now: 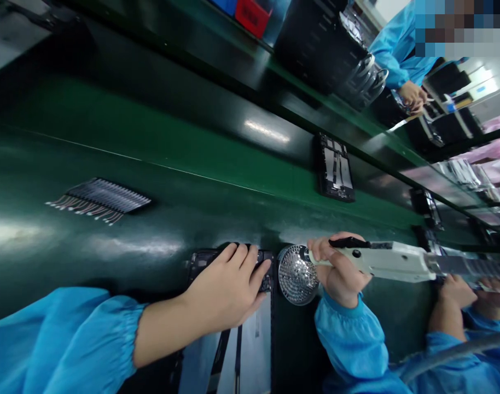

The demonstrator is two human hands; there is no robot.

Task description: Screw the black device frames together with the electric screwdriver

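An opened tablet with silvery battery panels and dark ribbon cables lies at the bottom middle. My left hand rests across its upper end, fingers bent over the edge and thumb lower on the inside. In my right hand is a white electric screwdriver, held nearly level. Its tip points left, over a round metal dish with a dimpled or screw-filled surface, just right of the tablet. Whether a screw is on the tip cannot be made out.
A row of battery packs with wires lies at left. Another opened tablet sits farther back. Black bins and a red box stand behind. Co-workers' hands are at upper right and right; a grey hose crosses lower right.
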